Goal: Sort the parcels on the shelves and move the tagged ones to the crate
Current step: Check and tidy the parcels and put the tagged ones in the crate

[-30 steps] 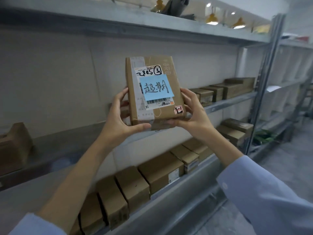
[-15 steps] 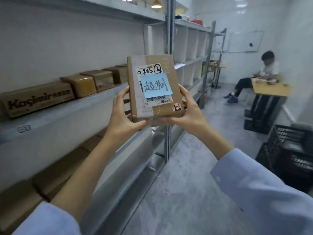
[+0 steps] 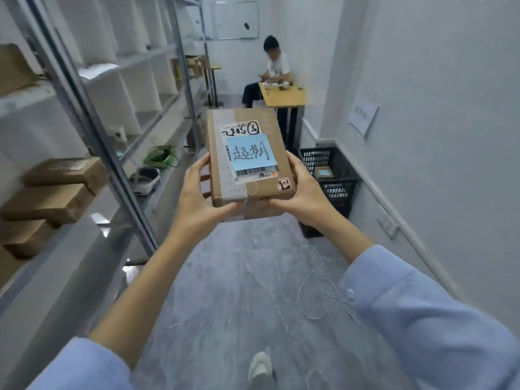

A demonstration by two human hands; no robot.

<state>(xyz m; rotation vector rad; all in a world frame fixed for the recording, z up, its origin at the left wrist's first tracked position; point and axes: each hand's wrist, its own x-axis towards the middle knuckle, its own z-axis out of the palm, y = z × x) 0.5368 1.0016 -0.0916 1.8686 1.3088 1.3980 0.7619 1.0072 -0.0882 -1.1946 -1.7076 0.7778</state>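
Grey metal shelving (image 3: 92,128) runs along my left; a black plastic crate (image 3: 334,178) sits ahead against the right wall. Between them I hold a brown cardboard parcel (image 3: 247,175) with a blue sticky tag (image 3: 250,152), my left hand (image 3: 197,204) and right hand (image 3: 302,195) gripping its sides.

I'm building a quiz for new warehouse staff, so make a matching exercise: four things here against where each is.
Things:
1. brown cardboard parcel with blue note
2. black plastic lattice crate
3. green coiled cable
4. yellow wooden table

Places:
A. on the left metal shelf
B. beside a seated person
C. on the grey floor at the right wall
D. between left hand and right hand

Pairs: 1-D, 2-C, 3-A, 4-B.
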